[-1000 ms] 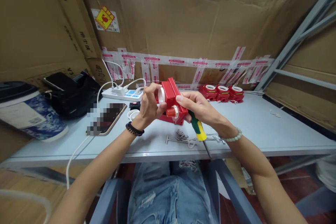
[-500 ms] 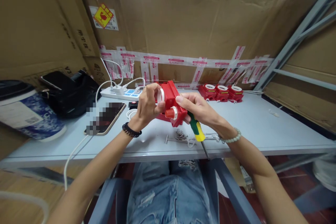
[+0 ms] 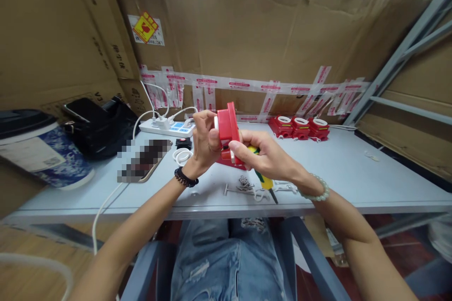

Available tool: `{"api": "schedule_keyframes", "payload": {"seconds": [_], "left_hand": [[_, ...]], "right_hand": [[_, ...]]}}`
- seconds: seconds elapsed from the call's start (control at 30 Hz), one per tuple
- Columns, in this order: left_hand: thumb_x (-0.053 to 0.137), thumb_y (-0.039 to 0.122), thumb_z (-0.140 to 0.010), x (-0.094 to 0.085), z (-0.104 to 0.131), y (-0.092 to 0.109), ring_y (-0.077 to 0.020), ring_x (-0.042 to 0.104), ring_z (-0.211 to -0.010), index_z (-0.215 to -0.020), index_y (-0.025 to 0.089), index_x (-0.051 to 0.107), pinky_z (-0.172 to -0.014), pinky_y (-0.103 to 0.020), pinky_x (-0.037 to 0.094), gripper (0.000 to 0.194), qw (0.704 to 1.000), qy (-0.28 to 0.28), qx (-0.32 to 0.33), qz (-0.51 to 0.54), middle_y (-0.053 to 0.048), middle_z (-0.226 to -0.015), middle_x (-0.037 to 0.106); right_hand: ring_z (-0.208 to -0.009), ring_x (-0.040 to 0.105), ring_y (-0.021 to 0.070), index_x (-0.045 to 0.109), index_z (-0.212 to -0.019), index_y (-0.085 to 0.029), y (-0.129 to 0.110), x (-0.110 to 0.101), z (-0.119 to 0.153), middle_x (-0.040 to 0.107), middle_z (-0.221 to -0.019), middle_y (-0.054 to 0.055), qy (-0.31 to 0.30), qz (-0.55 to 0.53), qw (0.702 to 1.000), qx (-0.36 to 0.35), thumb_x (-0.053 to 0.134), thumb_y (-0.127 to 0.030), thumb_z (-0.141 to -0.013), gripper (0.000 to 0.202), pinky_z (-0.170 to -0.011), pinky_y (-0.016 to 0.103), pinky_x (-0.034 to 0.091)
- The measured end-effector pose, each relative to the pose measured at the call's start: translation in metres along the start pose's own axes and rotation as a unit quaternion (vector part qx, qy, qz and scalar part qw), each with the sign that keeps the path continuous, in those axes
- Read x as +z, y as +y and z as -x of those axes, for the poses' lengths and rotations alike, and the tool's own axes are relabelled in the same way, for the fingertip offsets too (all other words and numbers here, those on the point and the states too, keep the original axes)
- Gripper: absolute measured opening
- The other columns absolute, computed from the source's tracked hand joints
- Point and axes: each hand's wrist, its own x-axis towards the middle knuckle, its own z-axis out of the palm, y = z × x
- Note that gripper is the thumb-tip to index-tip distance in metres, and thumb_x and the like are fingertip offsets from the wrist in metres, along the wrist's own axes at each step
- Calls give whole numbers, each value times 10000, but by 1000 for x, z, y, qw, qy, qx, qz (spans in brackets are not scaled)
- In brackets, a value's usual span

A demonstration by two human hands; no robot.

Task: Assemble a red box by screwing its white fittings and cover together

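A red housing with a white ring (image 3: 228, 127) is held up above the table between both hands. My left hand (image 3: 205, 141) is closed round its white-ringed side. My right hand (image 3: 266, 153) pinches the housing's other side with thumb and fingers, and the same hand keeps a green and yellow screwdriver (image 3: 265, 181) in its palm, tip pointing down. Beneath the hands lie several loose screws (image 3: 244, 183) and a small metal T-shaped tool (image 3: 231, 190). Another red part (image 3: 226, 163) shows partly behind the hands.
Three red housings (image 3: 300, 128) stand at the back right. On the left are a phone (image 3: 151, 160), a power strip (image 3: 169, 127), a black bag (image 3: 106, 127) and a large cup (image 3: 42, 150). A coiled white cable (image 3: 181, 155) lies near my left hand.
The red housing has been turned, so its white ring now faces more to the left and its red knob is mostly hidden. The screwdriver has tilted more upright. The camera view has shifted slightly.
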Motion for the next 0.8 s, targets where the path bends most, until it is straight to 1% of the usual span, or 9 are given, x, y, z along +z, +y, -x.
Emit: {"api": "schedule_keyframes", "payload": {"seconds": [0.13, 0.27, 0.33, 0.4, 0.5, 0.57, 0.63, 0.7, 0.8], "left_hand": [[271, 685, -903, 0, -1, 4, -120, 487, -672, -931, 226, 413, -636, -286, 434, 481, 994, 43, -96, 35, 12, -825, 454], [383, 635, -898, -2, -7, 5, -123, 487, -645, -858, 221, 461, -592, -256, 447, 424, 958, 25, -259, 121, 14, -740, 485], [477, 592, -868, -6, -13, 4, -114, 489, -588, -789, 206, 493, -533, -232, 443, 395, 911, -26, -367, 185, 23, -658, 490], [542, 545, -838, -11, -19, 2, -93, 468, -500, -699, 185, 505, -471, -208, 422, 387, 837, -106, -475, 249, 35, -574, 468], [549, 566, -829, -16, -23, -2, -65, 416, -405, -639, 169, 493, -399, -184, 361, 443, 761, -201, -543, 292, 47, -512, 436], [438, 668, -849, -15, -20, -6, -87, 479, -439, -709, 175, 519, -400, -193, 373, 518, 785, -204, -510, 286, 25, -552, 493], [336, 711, -866, -12, -15, -10, -137, 616, -644, -899, 196, 552, -504, -222, 474, 559, 846, -174, -429, 265, -25, -763, 620], [424, 664, -868, -10, -11, -12, -180, 635, -964, -1118, 247, 506, -713, -282, 547, 493, 902, -157, -321, 243, -54, -1102, 625], [649, 502, -812, -11, -9, -10, -215, 530, -1207, -1263, 274, 423, -943, -357, 506, 553, 934, -191, -202, 226, -78, -1363, 495]], "right_hand": [[-519, 360, 60, 454, -723, -173, -1, 1, -5, 478, -607, -36, -11, 209, 976, -52, 446, -325, -929, 256, -527, 227, 282], [-505, 332, 82, 505, -771, -169, 5, -2, -8, 550, -626, -7, -29, 446, 892, -65, 437, -336, -943, 249, -514, 266, 181], [-515, 379, 97, 540, -813, -172, 10, -5, -8, 614, -669, 17, -32, 534, 843, -57, 424, -313, -954, 230, -517, 283, 147], [-526, 423, 107, 565, -847, -183, 18, -10, -8, 652, -697, 25, -35, 592, 804, -46, 409, -251, -959, 204, -523, 295, 131], [-536, 450, 111, 586, -868, -196, 32, -17, -5, 664, -706, 26, -39, 611, 790, -30, 388, -251, -968, 229, -526, 296, 135], [-547, 452, 112, 595, -864, -198, 42, -22, -2, 657, -702, 27, -28, 586, 810, -20, 371, -323, -977, 280, -527, 287, 153], [-547, 438, 111, 599, -853, -195, 50, -27, 0, 641, -686, 25, -9, 548, 836, -12, 356, -388, -977, 334, -531, 275, 176], [-539, 417, 106, 598, -860, -190, 55, -32, 2, 621, -673, 17, 16, 510, 860, -7, 356, -424, -970, 354, -536, 266, 192], [-534, 400, 99, 590, -870, -185, 57, -38, 3, 583, -650, -2, 43, 459, 888, 4, 385, -444, -953, 341, -542, 258, 205]]}}
